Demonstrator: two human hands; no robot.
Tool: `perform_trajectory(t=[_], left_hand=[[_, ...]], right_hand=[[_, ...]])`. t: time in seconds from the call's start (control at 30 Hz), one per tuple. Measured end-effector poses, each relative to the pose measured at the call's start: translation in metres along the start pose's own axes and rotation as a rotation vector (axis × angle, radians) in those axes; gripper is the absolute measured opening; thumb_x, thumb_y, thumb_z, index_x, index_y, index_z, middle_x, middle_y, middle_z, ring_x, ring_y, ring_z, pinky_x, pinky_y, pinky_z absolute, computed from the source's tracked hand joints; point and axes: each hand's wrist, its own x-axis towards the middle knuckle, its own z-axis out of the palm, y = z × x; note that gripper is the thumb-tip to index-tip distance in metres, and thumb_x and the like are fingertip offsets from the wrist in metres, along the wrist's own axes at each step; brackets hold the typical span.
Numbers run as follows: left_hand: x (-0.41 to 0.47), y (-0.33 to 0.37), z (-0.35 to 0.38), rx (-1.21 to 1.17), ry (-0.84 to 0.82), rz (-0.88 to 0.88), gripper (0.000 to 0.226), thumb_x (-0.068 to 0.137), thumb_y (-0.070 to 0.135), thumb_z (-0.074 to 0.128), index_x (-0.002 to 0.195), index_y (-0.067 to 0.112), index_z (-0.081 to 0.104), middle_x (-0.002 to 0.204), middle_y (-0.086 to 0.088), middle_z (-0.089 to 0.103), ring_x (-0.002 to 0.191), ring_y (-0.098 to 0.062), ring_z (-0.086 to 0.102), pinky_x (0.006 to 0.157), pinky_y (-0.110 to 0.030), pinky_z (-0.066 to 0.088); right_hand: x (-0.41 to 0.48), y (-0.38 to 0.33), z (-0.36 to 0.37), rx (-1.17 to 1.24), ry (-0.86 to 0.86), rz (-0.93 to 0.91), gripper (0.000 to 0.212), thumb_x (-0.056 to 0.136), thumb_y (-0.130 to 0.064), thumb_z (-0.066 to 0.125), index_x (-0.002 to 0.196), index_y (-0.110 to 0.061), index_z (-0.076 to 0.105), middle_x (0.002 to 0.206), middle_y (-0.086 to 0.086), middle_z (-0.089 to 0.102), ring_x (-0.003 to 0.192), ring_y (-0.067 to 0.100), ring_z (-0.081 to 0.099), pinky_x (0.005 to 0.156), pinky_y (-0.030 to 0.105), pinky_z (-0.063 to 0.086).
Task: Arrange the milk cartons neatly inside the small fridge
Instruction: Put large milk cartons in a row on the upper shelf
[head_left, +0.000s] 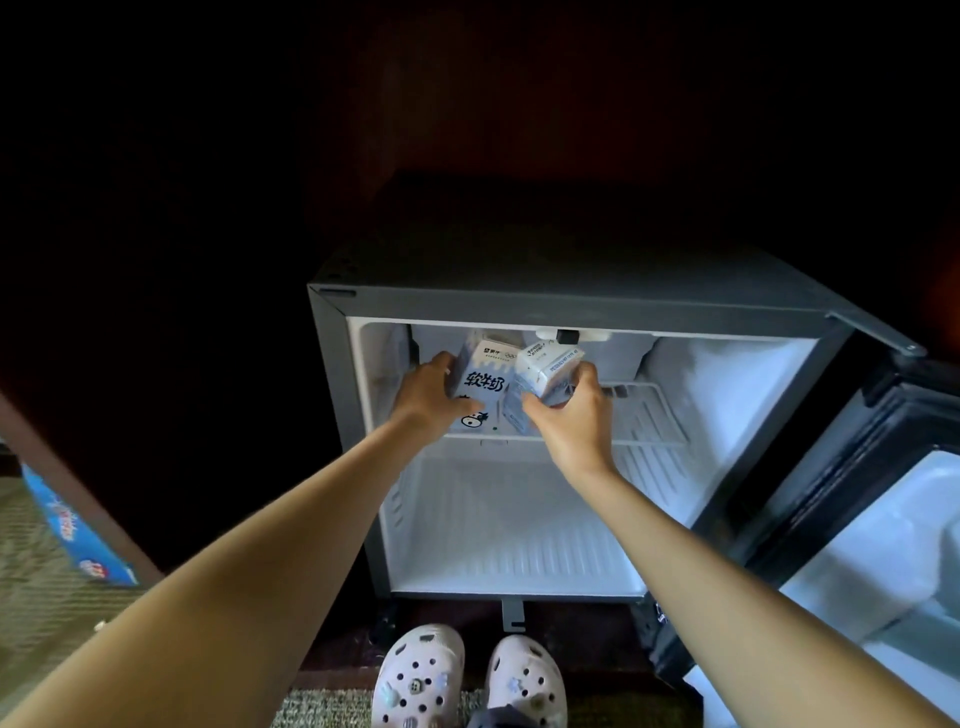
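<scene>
The small grey fridge (332, 364) stands open, white inside, with a wire shelf (644, 415) across its upper half. On the shelf's left side stands a white and blue milk carton (480, 387) with black characters and a cow drawing; my left hand (428, 397) grips its left side. My right hand (571, 415) holds a second carton (550, 366), tilted, just to the right of the first and touching it. Another carton (511, 418) shows partly between my hands. Behind them a further carton top is barely visible.
The fridge door (883, 509) hangs open to the right, close to my right forearm. The fridge's lower compartment (519, 540) holds nothing. A blue box (78, 530) leans on the carpet at far left. My feet in pale clogs (421, 675) stand before the fridge.
</scene>
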Motion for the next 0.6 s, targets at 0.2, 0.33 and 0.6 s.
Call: perform_trajectory(t=[0.2,0.33,0.6], left_hand=[[-0.001,-0.006,0.005,-0.209,0.072,-0.035,0.042,0.079,0.009,0.071,0.116,0.005,0.050,0.120,-0.011,0.063,0.109,-0.029,0.060,0.093,-0.039,0.050],[0.002,-0.009,0.010,-0.429,0.140,-0.108,0.043,0.081,0.003,0.068,0.120,0.002,0.050,0.121,-0.012,0.062,0.113,-0.029,0.058,0.091,-0.033,0.048],[0.026,-0.015,0.015,-0.549,0.135,-0.111,0.043,0.084,-0.002,0.063,0.124,0.000,0.049,0.125,-0.016,0.059,0.116,-0.031,0.057,0.094,-0.034,0.049]], right_hand=[[0.005,0.013,0.008,-0.016,-0.091,0.100,0.034,0.076,-0.008,0.072,0.101,-0.002,0.049,0.091,0.005,0.055,0.086,0.026,0.059,0.071,0.030,0.046],[0.017,0.017,0.015,-0.099,-0.041,0.059,0.034,0.073,-0.012,0.072,0.092,-0.002,0.046,0.084,0.010,0.056,0.074,0.026,0.055,0.061,0.032,0.042],[0.024,0.020,0.038,-0.091,0.017,0.032,0.049,0.072,-0.021,0.075,0.090,-0.008,0.031,0.086,0.012,0.049,0.073,0.024,0.049,0.060,0.029,0.034]])
